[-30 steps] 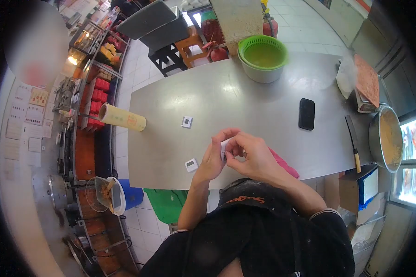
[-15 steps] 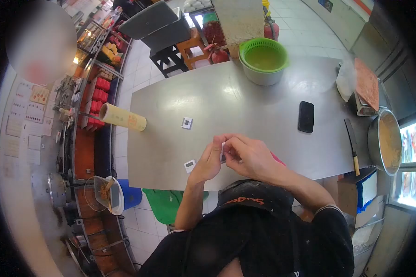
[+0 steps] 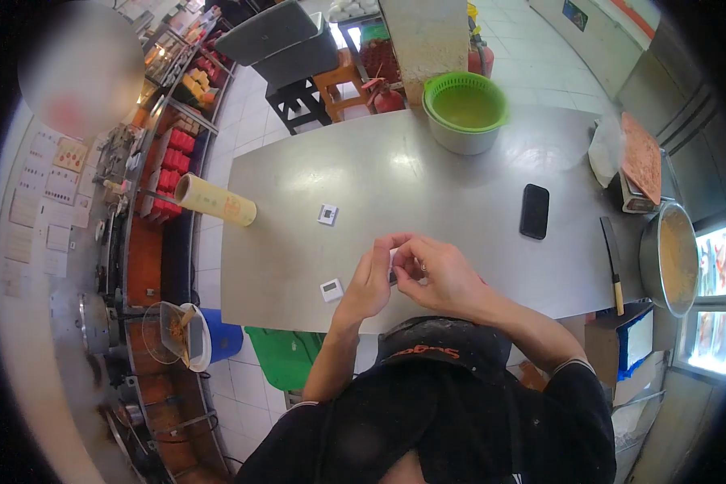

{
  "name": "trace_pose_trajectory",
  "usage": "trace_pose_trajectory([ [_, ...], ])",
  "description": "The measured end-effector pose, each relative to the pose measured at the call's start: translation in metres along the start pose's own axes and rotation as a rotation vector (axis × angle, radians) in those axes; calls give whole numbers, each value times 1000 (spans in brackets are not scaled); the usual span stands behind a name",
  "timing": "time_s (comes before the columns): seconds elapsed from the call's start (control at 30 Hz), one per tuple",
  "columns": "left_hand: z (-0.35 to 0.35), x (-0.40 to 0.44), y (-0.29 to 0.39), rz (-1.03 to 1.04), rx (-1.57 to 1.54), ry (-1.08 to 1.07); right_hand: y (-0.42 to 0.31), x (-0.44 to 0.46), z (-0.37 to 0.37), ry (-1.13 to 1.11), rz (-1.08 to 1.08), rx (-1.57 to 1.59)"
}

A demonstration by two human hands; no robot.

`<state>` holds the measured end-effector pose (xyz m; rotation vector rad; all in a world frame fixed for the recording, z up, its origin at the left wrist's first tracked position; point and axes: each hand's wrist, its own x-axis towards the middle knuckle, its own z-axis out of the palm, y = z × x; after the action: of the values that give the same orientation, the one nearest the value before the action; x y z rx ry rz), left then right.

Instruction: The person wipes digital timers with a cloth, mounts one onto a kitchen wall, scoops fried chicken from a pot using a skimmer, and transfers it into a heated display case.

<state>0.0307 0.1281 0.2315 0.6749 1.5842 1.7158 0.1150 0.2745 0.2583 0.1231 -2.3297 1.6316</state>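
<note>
My left hand and my right hand meet above the near edge of the steel table. Between them is a small white object, mostly hidden by the fingers; the left hand is wrapped round it and the right fingertips pinch at it. A small white device with a dark display lies just left of my left hand. Farther back rests a similar white device. A bit of pink cloth is mostly covered by my right forearm.
A film roll lies at the table's left. At the back stands a pot with a green strainer. To the right are a phone, a knife, a scale and a metal bowl.
The view has shifted slightly. Both hands stay together around the small object, with small changes in the fingers; my right forearm now covers more of the pink cloth.
</note>
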Motion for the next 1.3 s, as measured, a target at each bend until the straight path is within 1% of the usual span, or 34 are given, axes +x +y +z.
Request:
trace_pose_trajectory([
  [0.03, -2, 0, 2, -12, 2, -16, 0, 0, 0, 3, 0, -3],
  [0.1, -3, -1, 5, -25, 6, -33, 1, 0, 1, 24, -83, -169],
  [0.2, -3, -1, 8, -27, 2, -42, 5, 0, 4, 47, -136, -244],
  [0.33, -4, -3, 5, -14, 53, -13, 5, -1, 6, 62, -132, -270],
  [0.4, -2, -6, 7, -2, 60, 3, 3, 2, 4, 117, -153, -294],
  [0.43, 1, -10, 11, -20, 16, -47, 1, 5, -1, 115, -154, -292],
  [0.47, 4, -12, 13, -39, -28, -95, -2, 8, -9, 56, 51, -65],
  [0.5, 7, -12, 11, -40, -29, -89, -6, 10, -15, -7, 255, 163],
  [0.53, 9, -11, 10, -14, -35, -77, -10, 11, -17, -12, 254, 164],
  [0.6, 10, -9, 9, 13, -42, -73, -15, 10, -21, -53, 174, 160],
  [0.63, 8, -8, 9, -2, -101, -69, -13, 9, -22, -51, 175, 156],
  [0.67, 7, -8, 8, -16, -158, -62, -9, 6, -21, -29, 119, 141],
  [0.7, 7, -8, 10, -13, -159, -59, -8, 6, -20, -10, 61, 129],
  [0.73, 7, -9, 13, -19, -144, -53, -9, 6, -19, -14, 59, 130],
  [0.8, 8, -9, 13, -27, -130, -49, -13, 5, -21, 44, -100, -39],
  [0.9, 7, -8, 12, -15, -109, -15, -23, -1, -21, 45, -115, -84],
  [0.97, 3, -8, 16, -58, -145, -80, -21, -9, -14, 44, -123, -110],
  [1.03, 5, -7, 14, -60, -196, -59, -16, -14, -7, 42, -128, -139],
  [1.1, 6, -6, 14, -63, -246, -39, -11, -15, 0, 165, -244, -174],
  [1.23, 12, -6, 21, -30, -253, -72, -12, -20, 4, 202, -252, -189],
  [1.3, 14, -6, 23, -19, -263, -81, -15, -23, 3, 170, -220, -251],
])
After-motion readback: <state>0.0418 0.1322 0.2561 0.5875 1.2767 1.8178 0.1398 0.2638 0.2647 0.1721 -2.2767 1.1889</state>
